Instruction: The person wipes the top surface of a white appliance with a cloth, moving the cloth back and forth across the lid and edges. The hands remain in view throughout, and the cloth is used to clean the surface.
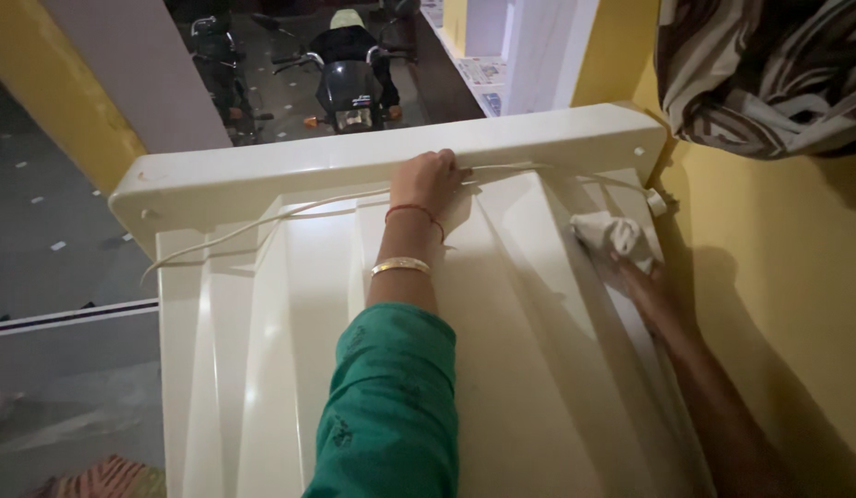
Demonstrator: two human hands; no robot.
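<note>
A glossy cream ribbed plastic panel (290, 304) with a thick raised top rail fills the view beside the yellow wall (797, 277). The left hand (432, 175) clenches that rail; the right hand (642, 277) grips a crumpled white cloth (615, 235) on the panel's right edge.

Cream-white ribbed plastic panel (290, 350), frame centre: smooth, glossy, catching highlights. Thin white cord (262, 219) across its upper part: smooth plastic sheath. Crumpled white cloth (617, 237), centre right: soft, matt. Teal cloth sleeve (391, 415), bottom centre: matt weave. Thin metal bangle (400, 266): polished. Yellow wall (778, 277), right: matt paint. Brown-and-white striped fabric (769, 65), upper right: slightly sheeny.
</note>
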